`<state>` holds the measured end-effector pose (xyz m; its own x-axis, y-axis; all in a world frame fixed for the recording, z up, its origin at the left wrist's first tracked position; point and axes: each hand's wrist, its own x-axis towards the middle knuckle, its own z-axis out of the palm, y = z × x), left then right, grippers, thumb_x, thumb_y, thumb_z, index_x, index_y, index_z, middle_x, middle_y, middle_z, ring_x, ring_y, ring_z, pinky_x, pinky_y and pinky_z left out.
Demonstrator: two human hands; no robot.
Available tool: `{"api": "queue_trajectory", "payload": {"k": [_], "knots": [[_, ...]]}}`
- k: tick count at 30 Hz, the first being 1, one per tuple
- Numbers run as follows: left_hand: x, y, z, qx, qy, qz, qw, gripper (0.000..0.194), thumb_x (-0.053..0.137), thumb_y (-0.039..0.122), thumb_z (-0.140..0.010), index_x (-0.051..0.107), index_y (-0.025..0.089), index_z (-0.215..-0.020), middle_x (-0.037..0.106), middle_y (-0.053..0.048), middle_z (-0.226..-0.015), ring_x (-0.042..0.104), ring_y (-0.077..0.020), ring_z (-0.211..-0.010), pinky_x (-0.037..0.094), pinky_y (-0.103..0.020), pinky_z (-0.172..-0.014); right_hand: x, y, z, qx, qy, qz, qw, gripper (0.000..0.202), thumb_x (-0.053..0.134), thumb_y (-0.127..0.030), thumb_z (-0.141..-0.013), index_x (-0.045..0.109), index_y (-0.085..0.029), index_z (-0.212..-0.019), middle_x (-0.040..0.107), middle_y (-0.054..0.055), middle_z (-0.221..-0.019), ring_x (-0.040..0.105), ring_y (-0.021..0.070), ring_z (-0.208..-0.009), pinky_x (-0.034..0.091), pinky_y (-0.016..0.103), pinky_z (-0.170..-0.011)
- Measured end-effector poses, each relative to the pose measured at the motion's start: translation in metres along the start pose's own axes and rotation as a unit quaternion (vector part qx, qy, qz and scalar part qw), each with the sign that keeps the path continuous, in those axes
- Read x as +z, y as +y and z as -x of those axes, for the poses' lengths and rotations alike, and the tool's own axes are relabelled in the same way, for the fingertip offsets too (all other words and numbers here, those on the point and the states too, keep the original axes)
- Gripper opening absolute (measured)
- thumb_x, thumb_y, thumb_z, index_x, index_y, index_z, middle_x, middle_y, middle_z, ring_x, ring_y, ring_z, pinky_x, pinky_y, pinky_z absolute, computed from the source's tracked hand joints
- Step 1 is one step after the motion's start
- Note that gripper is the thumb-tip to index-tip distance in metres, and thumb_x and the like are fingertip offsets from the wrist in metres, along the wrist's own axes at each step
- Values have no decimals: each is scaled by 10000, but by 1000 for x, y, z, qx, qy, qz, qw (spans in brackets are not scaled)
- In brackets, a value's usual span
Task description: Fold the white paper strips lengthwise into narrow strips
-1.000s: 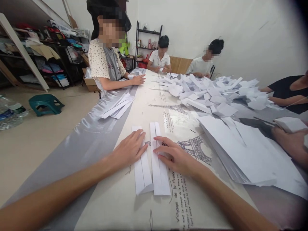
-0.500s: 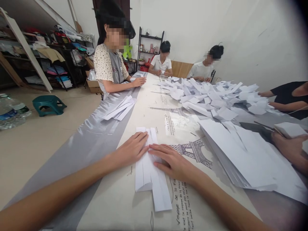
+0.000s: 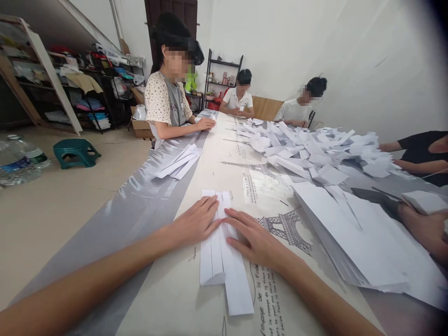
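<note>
Folded white paper strips [image 3: 217,256] lie lengthwise on the printed tablecloth [image 3: 168,289], one part reaching nearer to me than the other. My left hand [image 3: 199,219] rests on the upper left part of the paper, its fingers extended over the folds. From the right, my right hand [image 3: 250,235] touches the same paper with its fingers spread and its thumb below them. The two hands nearly meet at the middle of the paper. Neither hand grips anything.
Beyond my hands lies a small stack of folded strips [image 3: 180,161]. At the right are large white sheets [image 3: 353,233] and a heap of folded paper pieces [image 3: 308,144]. Several people sit or stand around the table. A green stool [image 3: 76,153] stands on the floor at left.
The whole view has shifted slightly, so things appear lower and a little to the right. My right fingertips have moved slightly away from my left hand. Both hands stay on the paper.
</note>
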<state>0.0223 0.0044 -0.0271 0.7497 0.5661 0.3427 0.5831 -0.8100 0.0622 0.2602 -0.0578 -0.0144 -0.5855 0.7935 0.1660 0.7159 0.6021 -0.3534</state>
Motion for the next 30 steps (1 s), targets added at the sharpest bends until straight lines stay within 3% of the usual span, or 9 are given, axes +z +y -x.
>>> {"api": "queue_trajectory", "payload": {"k": [4, 10, 15, 20, 30], "knots": [[1, 0, 1, 1, 2, 1, 1000, 557, 272, 442, -1092, 466, 53, -1440, 510, -219, -1485, 468, -317, -1382, 373, -457, -1134, 0, 0, -2, -22, 6, 35, 999, 521, 501, -335, -1025, 390, -293, -1532, 411, 69, -1600, 386, 276, -1475, 295, 559, -1238], [2, -3, 1, -2, -1, 9, 1000, 578, 261, 457, -1090, 408, 64, -1487, 493, -208, -1502, 445, -307, -1401, 358, -453, -1147, -2, 3, -5, -15, 13, 50, 999, 496, 527, -368, -1013, 447, -283, -1495, 362, 70, -1630, 411, 309, -1452, 387, 552, -1179], [2, -3, 0, 0, -16, -1, 1000, 582, 276, 438, -1090, 422, 19, -1466, 484, -230, -1503, 432, -316, -1405, 349, -453, -1157, 1, 6, -7, -20, 10, 50, 998, 507, 523, -394, -1024, 437, -269, -1507, 446, 63, -1583, 411, 277, -1452, 381, 522, -1184], [-1, -1, -2, -1, -39, -20, 999, 583, 266, 418, -1091, 410, -4, -1467, 460, -239, -1518, 428, -322, -1402, 345, -448, -1156, 1, 6, -9, -22, 16, 54, 998, 521, 511, -413, -1028, 419, -278, -1523, 443, 60, -1586, 413, 282, -1454, 380, 528, -1181], [-3, 0, -1, -5, -31, -1, 999, 578, 250, 431, -1092, 400, 27, -1477, 474, -227, -1509, 431, -308, -1401, 352, -448, -1149, 5, 13, -11, -20, 16, 47, 999, 577, 465, -467, -1038, 346, -292, -1575, 401, 39, -1611, 372, 275, -1483, 343, 528, -1205]]}}
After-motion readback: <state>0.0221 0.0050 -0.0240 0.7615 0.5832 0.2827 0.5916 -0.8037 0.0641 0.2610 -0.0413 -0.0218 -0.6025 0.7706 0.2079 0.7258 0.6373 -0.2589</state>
